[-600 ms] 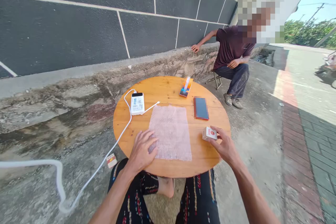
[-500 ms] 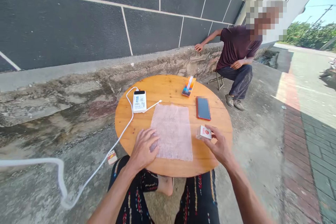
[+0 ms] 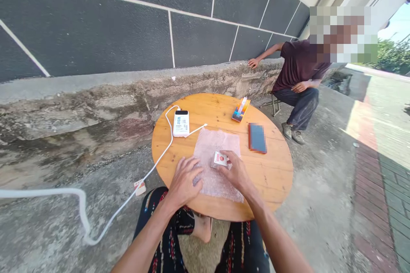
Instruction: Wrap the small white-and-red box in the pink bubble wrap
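Note:
A small white box with a red mark (image 3: pixel 219 158) is over the middle of a pinkish bubble-wrap sheet (image 3: pixel 219 185). My right hand (image 3: pixel 236 171) grips the box at its right side between thumb and fingers. Whether the box touches the sheet I cannot tell. The sheet lies flat on the round wooden table (image 3: pixel 273 179). My left hand (image 3: pixel 185 180) rests with fingers spread on the sheet's left edge and holds nothing.
A white power bank (image 3: pixel 181 124) with a white cable (image 3: pixel 160 158) stands at the table's back left. An orange-and-blue box (image 3: pixel 241 110) and a dark phone (image 3: pixel 257 138) lie at the right. A person (image 3: pixel 297 72) sits beyond, by the wall.
My right hand has carried the small white box leftward from the bare wood onto the area of the sheet. My left hand stays at the sheet's left edge. The view has shifted slightly.

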Motion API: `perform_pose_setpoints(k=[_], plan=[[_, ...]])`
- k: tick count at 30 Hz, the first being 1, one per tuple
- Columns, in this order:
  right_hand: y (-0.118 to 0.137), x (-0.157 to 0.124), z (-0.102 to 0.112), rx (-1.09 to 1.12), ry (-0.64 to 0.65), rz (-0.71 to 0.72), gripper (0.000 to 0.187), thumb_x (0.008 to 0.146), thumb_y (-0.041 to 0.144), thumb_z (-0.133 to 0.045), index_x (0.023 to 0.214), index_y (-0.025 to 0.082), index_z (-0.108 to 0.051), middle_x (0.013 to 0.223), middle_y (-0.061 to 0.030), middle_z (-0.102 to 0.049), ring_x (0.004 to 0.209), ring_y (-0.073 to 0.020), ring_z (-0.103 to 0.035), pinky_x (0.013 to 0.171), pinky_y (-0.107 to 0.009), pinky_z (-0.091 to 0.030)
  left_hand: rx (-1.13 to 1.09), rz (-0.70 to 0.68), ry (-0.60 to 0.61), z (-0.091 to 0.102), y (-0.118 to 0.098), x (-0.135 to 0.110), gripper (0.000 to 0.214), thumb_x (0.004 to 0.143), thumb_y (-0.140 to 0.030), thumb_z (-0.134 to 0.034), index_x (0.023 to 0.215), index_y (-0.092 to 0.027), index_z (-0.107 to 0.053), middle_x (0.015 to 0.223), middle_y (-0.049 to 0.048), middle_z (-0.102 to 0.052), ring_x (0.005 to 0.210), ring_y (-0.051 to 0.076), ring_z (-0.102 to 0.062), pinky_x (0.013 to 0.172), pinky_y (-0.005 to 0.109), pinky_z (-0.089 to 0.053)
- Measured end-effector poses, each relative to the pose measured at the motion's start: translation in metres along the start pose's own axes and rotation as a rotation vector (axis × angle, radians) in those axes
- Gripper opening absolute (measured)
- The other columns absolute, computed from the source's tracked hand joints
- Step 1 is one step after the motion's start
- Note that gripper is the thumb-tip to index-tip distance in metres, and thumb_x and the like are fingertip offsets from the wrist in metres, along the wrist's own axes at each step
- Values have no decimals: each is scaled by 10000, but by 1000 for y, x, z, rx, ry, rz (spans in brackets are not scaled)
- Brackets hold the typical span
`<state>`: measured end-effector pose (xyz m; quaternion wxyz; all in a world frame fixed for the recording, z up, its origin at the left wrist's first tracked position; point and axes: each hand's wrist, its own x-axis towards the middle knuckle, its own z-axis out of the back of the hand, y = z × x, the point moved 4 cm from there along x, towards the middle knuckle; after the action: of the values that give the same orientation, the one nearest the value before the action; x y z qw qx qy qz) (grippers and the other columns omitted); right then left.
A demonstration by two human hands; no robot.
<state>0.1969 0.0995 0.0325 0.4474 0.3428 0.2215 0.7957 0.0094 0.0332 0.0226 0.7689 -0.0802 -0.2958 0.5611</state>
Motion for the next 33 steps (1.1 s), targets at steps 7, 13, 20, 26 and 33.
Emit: perform_pose_setpoints(k=[7, 13, 20, 26, 33], plan=[[-1, -1, -5, -24, 27, 12, 455, 760, 192, -626, 1206, 208, -539, 1170, -99, -597, 1070, -242, -570, 848, -396, -503, -19, -8, -2, 1, 0, -1, 334, 724, -172, -542, 1018, -259, -675, 1301, 45, -562, 1267, 260, -432, 1133, 527, -226], [-1, 0, -5, -33, 17, 40, 456, 758, 198, -625, 1206, 220, -545, 1161, -93, -607, 1062, -241, -577, 864, -401, -491, -15, -3, -4, 0, 0, 0, 335, 719, -172, -544, 1013, -262, -677, 1297, 42, -564, 1266, 255, -435, 1138, 521, -220], [1, 1, -4, -78, 50, 93, 450, 764, 203, -624, 1206, 196, -541, 1165, -107, -614, 1089, -257, -563, 920, -430, -451, -9, -6, -2, 0, 0, -1, 319, 739, -178, -531, 1009, -258, -678, 1298, 49, -562, 1271, 256, -433, 1133, 522, -227], [2, 2, -5, -113, 62, 101, 457, 794, 245, -610, 1240, 191, -519, 1185, -117, -605, 1108, -267, -555, 924, -448, -451, -12, -11, -6, 0, 0, 0, 329, 726, -173, -534, 1007, -264, -680, 1291, 46, -565, 1262, 264, -442, 1132, 530, -231], [25, -33, 23, -224, -21, 97, 423, 868, 320, -559, 1278, 239, -493, 1350, -116, -490, 1246, -277, -463, 1008, -480, -398, -69, -14, -34, 5, -1, -2, 363, 698, -162, -547, 1034, -226, -668, 1292, 66, -557, 1261, 267, -436, 1131, 501, -255]])
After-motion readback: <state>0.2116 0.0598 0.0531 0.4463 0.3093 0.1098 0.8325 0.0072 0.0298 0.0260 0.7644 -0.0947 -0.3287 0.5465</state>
